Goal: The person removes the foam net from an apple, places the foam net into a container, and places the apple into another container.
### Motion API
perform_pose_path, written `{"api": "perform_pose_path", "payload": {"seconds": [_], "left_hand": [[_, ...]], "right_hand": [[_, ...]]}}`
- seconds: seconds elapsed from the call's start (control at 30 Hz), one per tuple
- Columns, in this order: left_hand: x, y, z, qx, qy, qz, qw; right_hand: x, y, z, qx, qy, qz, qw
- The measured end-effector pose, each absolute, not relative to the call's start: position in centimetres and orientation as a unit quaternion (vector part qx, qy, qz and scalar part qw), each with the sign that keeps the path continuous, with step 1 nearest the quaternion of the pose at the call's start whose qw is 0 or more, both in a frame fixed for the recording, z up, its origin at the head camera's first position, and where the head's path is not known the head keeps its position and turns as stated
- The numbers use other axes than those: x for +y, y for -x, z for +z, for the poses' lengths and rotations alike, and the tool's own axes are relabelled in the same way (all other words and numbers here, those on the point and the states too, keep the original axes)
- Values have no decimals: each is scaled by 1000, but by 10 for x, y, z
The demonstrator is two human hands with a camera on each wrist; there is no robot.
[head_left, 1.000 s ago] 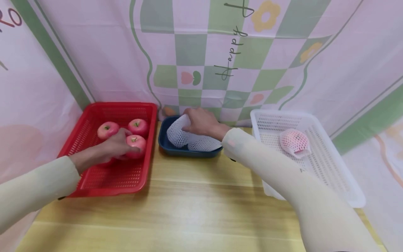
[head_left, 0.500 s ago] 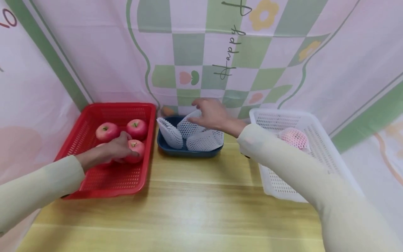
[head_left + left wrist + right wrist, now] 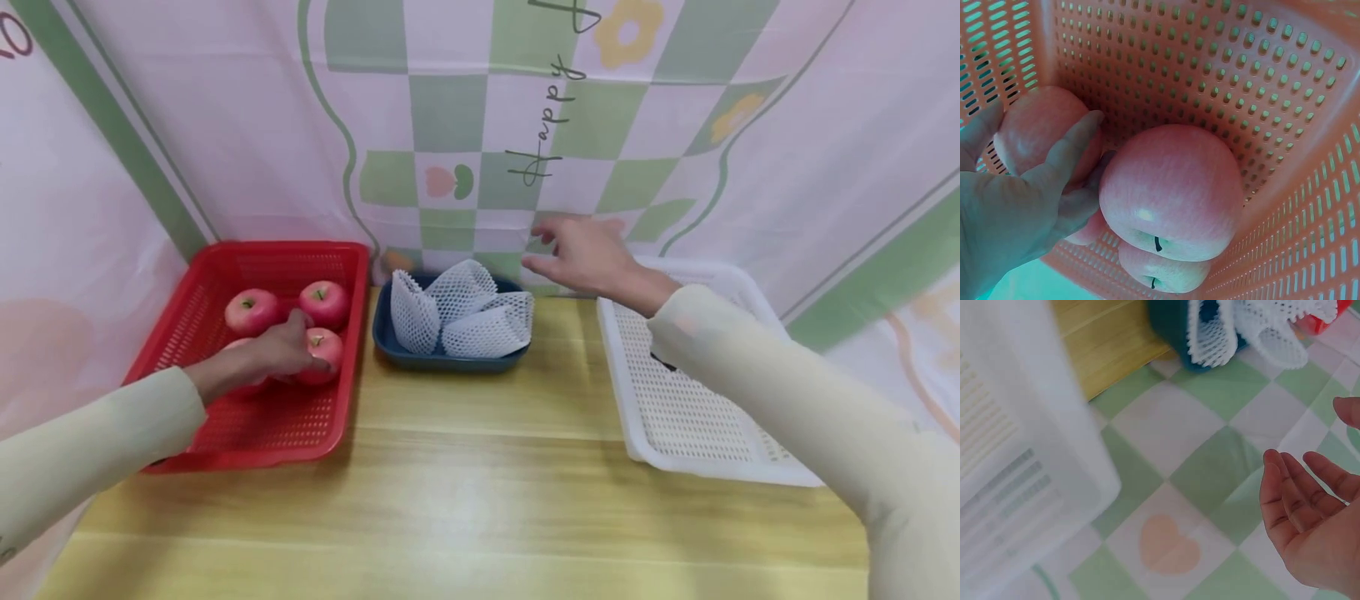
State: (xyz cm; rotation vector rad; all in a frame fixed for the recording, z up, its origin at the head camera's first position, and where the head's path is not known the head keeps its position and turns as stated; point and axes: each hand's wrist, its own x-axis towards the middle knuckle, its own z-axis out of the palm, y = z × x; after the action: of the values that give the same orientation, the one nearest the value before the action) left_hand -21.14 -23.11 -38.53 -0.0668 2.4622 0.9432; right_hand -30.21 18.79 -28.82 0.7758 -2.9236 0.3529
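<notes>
In the head view my left hand (image 3: 279, 348) is inside the red basket (image 3: 347, 392), its thumb and fingers around a red apple (image 3: 326, 354) on the basket's right side. The left wrist view shows the fingers curled about this apple (image 3: 1041, 128), with other apples (image 3: 1172, 190) beside it. My right hand (image 3: 587, 255) is in the air between the blue tray and the white basket, holding nothing; its fingers (image 3: 1282, 500) are loosely bent and the thumb stands apart. Several white foam fruit nets (image 3: 486, 332) lie in the blue tray (image 3: 450, 363).
The white basket (image 3: 693, 417) stands on the right, partly covered by my right forearm. All the containers rest on a wooden table (image 3: 480, 483). Behind it hangs a patterned cloth (image 3: 450, 117).
My right hand has let go of a foam net over the tray and moved right, toward the white basket. The net-wrapped apple there is now hidden by my arm. The left hand stays on its apple.
</notes>
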Motion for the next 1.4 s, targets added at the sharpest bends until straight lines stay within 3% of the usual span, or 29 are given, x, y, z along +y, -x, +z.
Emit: {"api": "perform_pose_path", "payload": {"seconds": [0.77, 1.4], "left_hand": [[-234, 209, -370, 926, 12, 295, 236], [-234, 209, -360, 938, -21, 279, 204]], "right_hand": [[293, 292, -276, -988, -152, 36, -14], [385, 292, -315, -985, -67, 15, -156]]}}
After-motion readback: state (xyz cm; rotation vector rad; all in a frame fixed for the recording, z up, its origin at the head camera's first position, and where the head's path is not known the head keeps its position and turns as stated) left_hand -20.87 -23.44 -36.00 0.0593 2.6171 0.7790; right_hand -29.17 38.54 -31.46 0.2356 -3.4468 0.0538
